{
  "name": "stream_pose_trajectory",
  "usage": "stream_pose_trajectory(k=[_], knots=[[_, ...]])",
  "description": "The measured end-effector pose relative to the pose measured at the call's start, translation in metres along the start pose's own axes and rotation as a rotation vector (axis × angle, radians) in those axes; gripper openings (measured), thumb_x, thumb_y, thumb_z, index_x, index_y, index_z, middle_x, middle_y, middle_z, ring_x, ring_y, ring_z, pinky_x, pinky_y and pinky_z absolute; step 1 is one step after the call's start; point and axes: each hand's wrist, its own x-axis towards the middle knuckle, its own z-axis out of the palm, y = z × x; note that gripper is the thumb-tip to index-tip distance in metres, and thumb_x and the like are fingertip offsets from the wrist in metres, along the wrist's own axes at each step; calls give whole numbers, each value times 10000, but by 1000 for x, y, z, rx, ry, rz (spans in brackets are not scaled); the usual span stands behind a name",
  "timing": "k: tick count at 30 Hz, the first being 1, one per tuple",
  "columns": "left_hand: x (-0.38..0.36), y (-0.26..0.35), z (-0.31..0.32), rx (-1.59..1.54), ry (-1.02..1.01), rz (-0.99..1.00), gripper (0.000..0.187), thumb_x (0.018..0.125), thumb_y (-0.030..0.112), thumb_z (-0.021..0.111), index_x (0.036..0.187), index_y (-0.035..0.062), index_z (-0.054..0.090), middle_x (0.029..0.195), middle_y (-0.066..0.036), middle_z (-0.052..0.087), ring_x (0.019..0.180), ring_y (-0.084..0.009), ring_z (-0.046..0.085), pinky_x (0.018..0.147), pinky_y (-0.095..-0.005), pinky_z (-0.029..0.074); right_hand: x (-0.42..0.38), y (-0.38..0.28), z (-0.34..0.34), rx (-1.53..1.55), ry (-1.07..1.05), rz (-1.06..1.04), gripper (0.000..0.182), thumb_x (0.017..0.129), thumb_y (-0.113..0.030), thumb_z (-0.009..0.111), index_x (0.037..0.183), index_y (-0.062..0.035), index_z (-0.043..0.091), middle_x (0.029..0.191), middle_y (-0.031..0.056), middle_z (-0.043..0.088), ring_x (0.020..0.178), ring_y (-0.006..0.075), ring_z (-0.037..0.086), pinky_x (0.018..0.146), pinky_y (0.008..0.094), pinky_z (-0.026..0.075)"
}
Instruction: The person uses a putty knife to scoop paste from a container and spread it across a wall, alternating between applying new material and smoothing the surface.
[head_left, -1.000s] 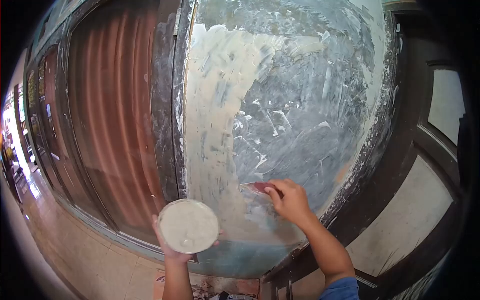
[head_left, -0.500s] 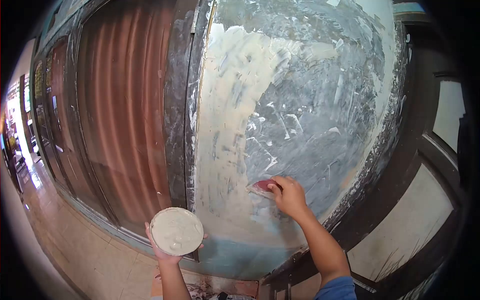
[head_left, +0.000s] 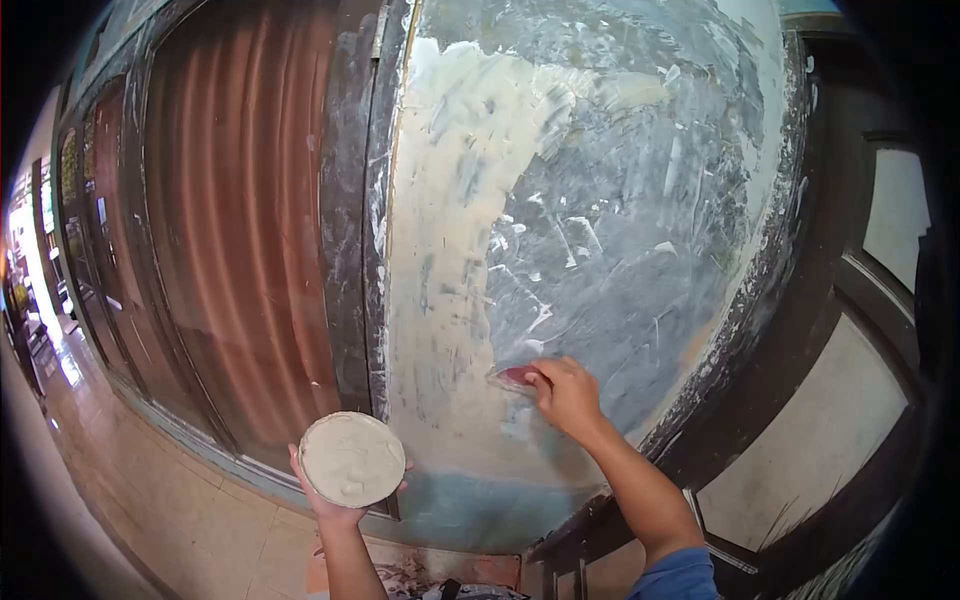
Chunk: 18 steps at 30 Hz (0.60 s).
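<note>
My left hand [head_left: 322,497] is wrapped round a round container of putty [head_left: 353,458], its pale, creamy surface facing up towards me. In my right hand [head_left: 567,395] a putty knife with a dark red body [head_left: 516,376] is gripped between thumb and fingers. The knife's edge is against the wall [head_left: 610,290], at the border between a cream putty coat [head_left: 440,200] on the left and bare grey surface on the right. Several white smears mark the grey part. My palm under the container is largely hidden.
Left of the wall stands a dark window frame [head_left: 350,220] with a reddish-brown curtain [head_left: 240,200] behind glass. A dark wooden door with pale panels [head_left: 810,430] stands on the right. Tiled floor [head_left: 200,500] runs along the lower left.
The view has shifted slightly. My right hand and the putty knife stay near the same spot on the wall, with the knife tilted a little differently. The container is still in my left hand.
</note>
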Motion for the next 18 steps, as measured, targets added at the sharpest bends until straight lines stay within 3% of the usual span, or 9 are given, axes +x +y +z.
stream_pose_trajectory(k=[6, 13, 15, 18], knots=[[1, -3, 7, -4, -21, -34, 1097, 837, 934, 393, 1618, 166, 326, 1589, -275, 396, 1254, -746, 453, 850, -884, 467, 16, -2, -21, 19, 92, 175, 159, 918, -169, 743, 1064, -113, 772, 949, 63, 766, 884, 319, 674, 714, 473, 551], [0, -6, 14, -47, 10, -66, 1101, 833, 936, 400, 1619, 169, 324, 1595, -278, 384, 1259, -766, 427, 843, -891, 465, 4, -6, -4, -43, -36, 112, 119, 919, -171, 740, 1022, -119, 768, 914, 70, 754, 873, 325, 668, 716, 474, 548], [-1, -7, 13, -45, 26, -70, 1102, 830, 934, 407, 1617, 168, 325, 1601, -277, 375, 1265, -765, 422, 840, -894, 463, 17, -8, -11, -54, 106, 154, 106, 921, -173, 738, 1012, -124, 764, 900, 71, 747, 871, 318, 669, 700, 479, 548], [-5, -7, 12, -42, 37, -73, 1100, 826, 930, 418, 1615, 169, 326, 1607, -276, 364, 1275, -762, 414, 834, -897, 461, 13, -2, -17, 1, 93, 145, 110, 911, -146, 741, 1018, -129, 763, 909, 53, 752, 864, 312, 667, 683, 488, 547]])
